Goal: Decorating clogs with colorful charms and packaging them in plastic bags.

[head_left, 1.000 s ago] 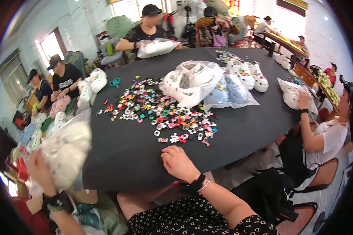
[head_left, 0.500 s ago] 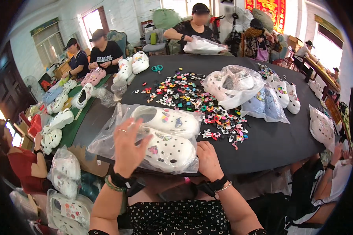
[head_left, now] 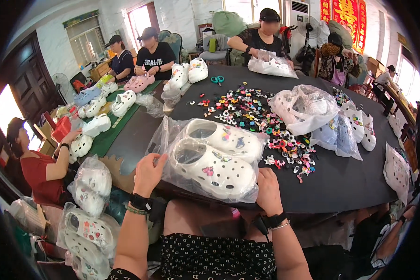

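A pair of white clogs point(head_left: 214, 172) with colourful charms lies side by side inside a clear plastic bag point(head_left: 159, 140) at the near edge of the table. The bag's loose end spreads to the left, past the heels. My left hand point(head_left: 148, 175) is closed on the near side of that loose end, with the thumb up against the film. At the toe end, my right hand point(head_left: 269, 191) has its fingers curled on the bag's right edge; its fingertips are partly hidden.
Loose shoe charms point(head_left: 247, 109) lie heaped beyond the bag on the black table point(head_left: 345, 186). Bagged white clogs point(head_left: 303, 109) and blue clogs point(head_left: 338, 133) stand to the right. Teal scissors point(head_left: 217, 80) and a plastic cup point(head_left: 171, 99) lie farther back. Several people work around the table.
My left hand has come down from above the clogs to the bag's loose left end and closed on it. My right hand stays at the toe end. The whole view has shifted.
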`<state>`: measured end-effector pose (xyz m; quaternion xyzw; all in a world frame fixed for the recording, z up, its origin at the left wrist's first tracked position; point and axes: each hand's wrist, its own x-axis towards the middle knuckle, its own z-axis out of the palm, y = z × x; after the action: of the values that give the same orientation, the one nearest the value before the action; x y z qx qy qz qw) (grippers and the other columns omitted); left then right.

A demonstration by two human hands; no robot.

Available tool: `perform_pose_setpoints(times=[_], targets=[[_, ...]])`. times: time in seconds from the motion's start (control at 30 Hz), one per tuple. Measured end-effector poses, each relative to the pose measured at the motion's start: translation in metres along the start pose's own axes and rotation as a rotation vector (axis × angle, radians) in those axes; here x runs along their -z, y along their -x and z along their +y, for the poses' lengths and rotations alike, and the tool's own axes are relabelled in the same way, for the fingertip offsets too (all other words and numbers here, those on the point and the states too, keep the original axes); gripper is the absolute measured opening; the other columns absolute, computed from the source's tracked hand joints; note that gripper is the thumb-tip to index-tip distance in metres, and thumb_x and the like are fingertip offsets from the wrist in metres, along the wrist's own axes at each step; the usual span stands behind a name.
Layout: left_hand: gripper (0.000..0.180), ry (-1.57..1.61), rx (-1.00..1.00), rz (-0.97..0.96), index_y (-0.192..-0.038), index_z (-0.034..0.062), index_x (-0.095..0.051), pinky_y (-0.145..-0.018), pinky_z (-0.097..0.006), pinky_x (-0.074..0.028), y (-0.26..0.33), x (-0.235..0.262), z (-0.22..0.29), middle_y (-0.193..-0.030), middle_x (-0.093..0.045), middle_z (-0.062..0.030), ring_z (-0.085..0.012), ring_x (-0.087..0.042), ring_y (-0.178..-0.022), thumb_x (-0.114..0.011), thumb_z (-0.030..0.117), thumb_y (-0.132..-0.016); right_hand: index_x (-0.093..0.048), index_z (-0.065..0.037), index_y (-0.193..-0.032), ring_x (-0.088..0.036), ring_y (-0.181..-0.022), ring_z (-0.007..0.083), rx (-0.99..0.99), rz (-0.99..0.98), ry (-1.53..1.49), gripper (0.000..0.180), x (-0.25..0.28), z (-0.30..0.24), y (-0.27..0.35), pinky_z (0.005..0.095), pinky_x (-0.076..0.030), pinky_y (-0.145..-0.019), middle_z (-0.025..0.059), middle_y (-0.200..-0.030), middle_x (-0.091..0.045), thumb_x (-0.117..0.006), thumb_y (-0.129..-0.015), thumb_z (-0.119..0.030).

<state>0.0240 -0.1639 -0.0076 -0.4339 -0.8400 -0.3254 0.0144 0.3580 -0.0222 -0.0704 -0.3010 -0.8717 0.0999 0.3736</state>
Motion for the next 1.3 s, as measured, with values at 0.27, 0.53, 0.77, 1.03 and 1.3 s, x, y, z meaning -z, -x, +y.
perform_pose_setpoints(times=[0.27,0.53,0.77,1.03,1.3], targets=[[0.033,-0.131,-0.280,0.031,-0.119,0.0007,-0.058,-0.090,-0.050,-0.043,0.016,-0.052,-0.032,-0.110,-0.061,-0.0232,-0.0454,-0.051,-0.102,-0.043,0.026,-0.104,-0.063,0.002,-0.102,-0.057,-0.101,0.0378,0.072,0.058,-0.015,0.029,-0.012,0.015,-0.008,0.0446,-0.046,-0.089,0.0183,-0.104,-0.063,-0.063,-0.074,-0.006],[0.051,-0.006,-0.061,-0.029,-0.117,-0.0009,-0.059,-0.097,-0.049,-0.042,0.007,-0.064,-0.050,-0.115,-0.060,-0.0241,-0.0456,-0.051,-0.109,-0.043,0.045,-0.103,-0.063,0.002,-0.100,-0.057,-0.101,0.0368,0.044,0.033,-0.009,0.027,-0.016,0.013,-0.009,0.0445,-0.045,-0.090,0.0170,-0.103,-0.063,-0.063,-0.073,-0.005],[0.049,0.053,-0.045,-0.025,-0.114,-0.0048,-0.060,-0.095,-0.043,-0.045,0.010,-0.053,-0.036,-0.106,-0.063,-0.0247,-0.0392,-0.057,-0.109,-0.050,0.041,-0.101,-0.064,0.003,-0.099,-0.056,-0.101,0.0379,0.083,0.033,-0.015,0.027,-0.012,0.015,-0.004,0.0456,-0.046,-0.089,0.0183,-0.103,-0.063,-0.063,-0.073,-0.005],[0.015,1.124,0.216,-0.140,-0.103,0.0020,-0.062,-0.083,-0.025,-0.046,-0.003,0.028,-0.015,-0.101,-0.068,-0.0053,-0.0106,-0.059,-0.088,-0.059,0.016,-0.099,-0.064,0.002,-0.092,-0.058,-0.095,0.0386,0.024,0.044,-0.082,0.020,-0.002,0.000,-0.006,0.0443,-0.047,-0.084,0.0184,-0.095,-0.064,-0.064,-0.075,-0.007],[0.010,1.190,0.147,-0.152,-0.098,0.0058,-0.056,-0.069,-0.025,-0.049,0.020,0.080,0.019,-0.092,-0.070,-0.0110,-0.0118,-0.062,-0.073,-0.052,0.014,-0.102,-0.064,0.002,-0.099,-0.061,-0.095,0.0371,-0.059,0.082,-0.167,0.023,-0.006,0.013,-0.005,0.0413,-0.049,-0.083,0.0185,-0.098,-0.066,-0.064,-0.076,-0.004]])
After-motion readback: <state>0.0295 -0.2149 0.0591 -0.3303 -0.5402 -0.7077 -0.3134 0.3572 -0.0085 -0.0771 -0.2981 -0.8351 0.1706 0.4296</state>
